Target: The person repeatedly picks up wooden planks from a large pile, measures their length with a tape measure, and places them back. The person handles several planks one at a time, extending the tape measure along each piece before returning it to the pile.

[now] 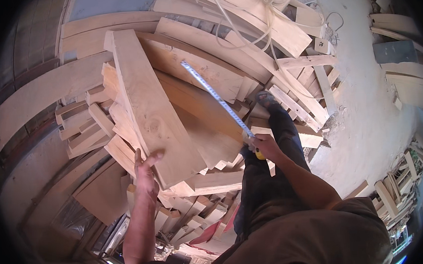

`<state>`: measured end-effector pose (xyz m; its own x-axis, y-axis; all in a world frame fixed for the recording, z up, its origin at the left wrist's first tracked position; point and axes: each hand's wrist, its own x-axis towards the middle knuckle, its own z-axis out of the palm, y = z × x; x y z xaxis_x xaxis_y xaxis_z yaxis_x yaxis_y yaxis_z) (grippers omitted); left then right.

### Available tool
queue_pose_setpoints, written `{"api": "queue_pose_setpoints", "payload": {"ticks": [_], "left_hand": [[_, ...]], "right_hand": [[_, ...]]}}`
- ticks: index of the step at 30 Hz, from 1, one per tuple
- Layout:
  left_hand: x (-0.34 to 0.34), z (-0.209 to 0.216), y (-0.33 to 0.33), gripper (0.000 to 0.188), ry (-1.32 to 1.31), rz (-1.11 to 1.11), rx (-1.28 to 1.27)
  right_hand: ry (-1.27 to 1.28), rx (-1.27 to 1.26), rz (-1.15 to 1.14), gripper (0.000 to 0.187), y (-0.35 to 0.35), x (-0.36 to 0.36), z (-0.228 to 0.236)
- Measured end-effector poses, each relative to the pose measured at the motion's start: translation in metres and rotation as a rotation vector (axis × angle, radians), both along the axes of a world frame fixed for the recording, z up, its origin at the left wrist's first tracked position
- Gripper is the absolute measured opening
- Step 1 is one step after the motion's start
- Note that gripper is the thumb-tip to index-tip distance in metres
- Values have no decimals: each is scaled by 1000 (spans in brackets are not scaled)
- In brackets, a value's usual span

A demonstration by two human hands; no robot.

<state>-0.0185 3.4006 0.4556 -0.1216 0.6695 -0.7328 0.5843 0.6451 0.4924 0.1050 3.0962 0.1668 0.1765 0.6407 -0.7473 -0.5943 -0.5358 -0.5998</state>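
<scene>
My left hand grips the near left edge of a wide pale wooden board, its thumb over the face and its fingers along the side. The board stands tilted on a pile of lumber and runs away from me. To its right, my right hand is closed around a tape measure. A bit of yellow case shows below that hand. The white blade reaches out to the upper left, over a darker brown plank. Most of the case is hidden by my fingers.
Planks and short offcuts lie heaped on the left. A long curved-looking board extends beyond them. Pale cable hangs over boards at the top, near a socket box. My shoe is among the wood, beside the dusty floor.
</scene>
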Motion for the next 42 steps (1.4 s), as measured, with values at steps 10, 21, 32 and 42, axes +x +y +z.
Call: {"api": "queue_pose_setpoints", "payload": {"ticks": [10, 21, 32, 42], "left_hand": [[-167, -34, -98, 125, -290, 135, -28], [-201, -172, -229, 109, -765, 259, 24], [-166, -232, -329, 51, -390, 380, 245], [-194, -232, -323, 46, -659, 558, -1]], "right_hand": [[201, 143, -144, 25, 212, -46, 81], [-323, 156, 205, 22, 140, -41, 60], [-310, 56, 198, 24, 200, -44, -9], [-428, 9, 222, 25, 222, -64, 4]]}}
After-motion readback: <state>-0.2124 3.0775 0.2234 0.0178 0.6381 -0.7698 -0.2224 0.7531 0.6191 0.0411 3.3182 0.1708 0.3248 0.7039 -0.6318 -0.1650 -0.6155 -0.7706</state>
